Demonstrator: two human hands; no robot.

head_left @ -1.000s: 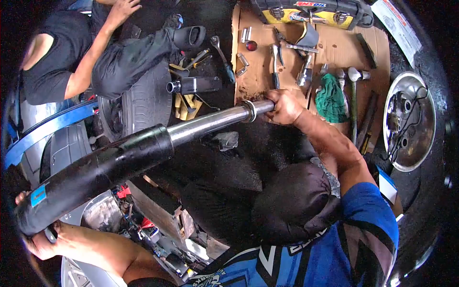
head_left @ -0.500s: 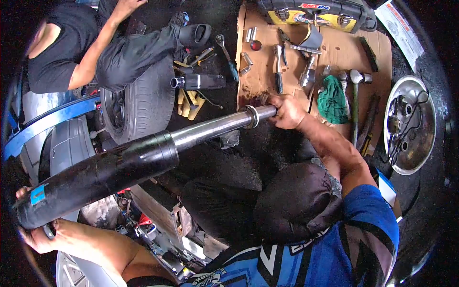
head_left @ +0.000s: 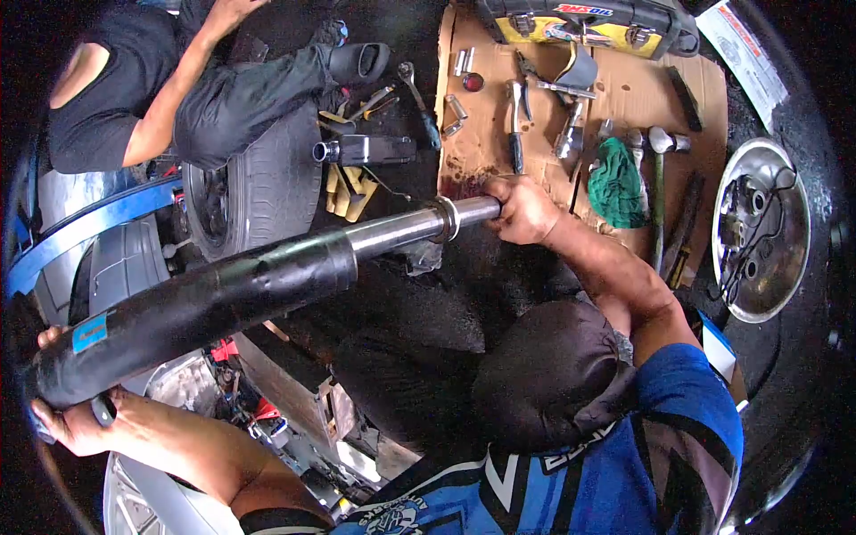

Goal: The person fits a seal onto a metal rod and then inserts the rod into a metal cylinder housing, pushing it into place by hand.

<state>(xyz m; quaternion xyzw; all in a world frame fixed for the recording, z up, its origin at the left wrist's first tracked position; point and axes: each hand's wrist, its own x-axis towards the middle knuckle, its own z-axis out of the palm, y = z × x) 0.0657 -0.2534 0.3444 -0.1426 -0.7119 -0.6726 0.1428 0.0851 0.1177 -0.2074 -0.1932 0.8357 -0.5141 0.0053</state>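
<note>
A large shock absorber with a black tube (head_left: pixel 223 285) and a bright metal rod (head_left: pixel 401 230) lies slantwise across my front. Wrapped around the tube's far left end, near a blue label (head_left: pixel 90 333), is my left hand (head_left: pixel 76 419), with a ring on one finger. My right hand (head_left: pixel 526 212) is closed around the rod's narrow tip on the right; its fingers partly hide that tip. A metal ring (head_left: pixel 448 218) sits around the rod just short of this hand. Below the shock absorber is my dark-clad leg.
Sockets, a ratchet (head_left: pixel 515 125), a green rag (head_left: pixel 617 183) and a hammer (head_left: pixel 662 143) lie on cardboard (head_left: pixel 486 53). A metal bowl (head_left: pixel 785 267) with parts stands right. At upper left, a person (head_left: pixel 116 80) sits by a tire (head_left: pixel 276 196). A toolbox (head_left: pixel 588 27) is at the top.
The black tube has slid rightward over the rod, leaving a shorter length of rod exposed. My left hand moved slightly right with it; my right hand shifted slightly left.
</note>
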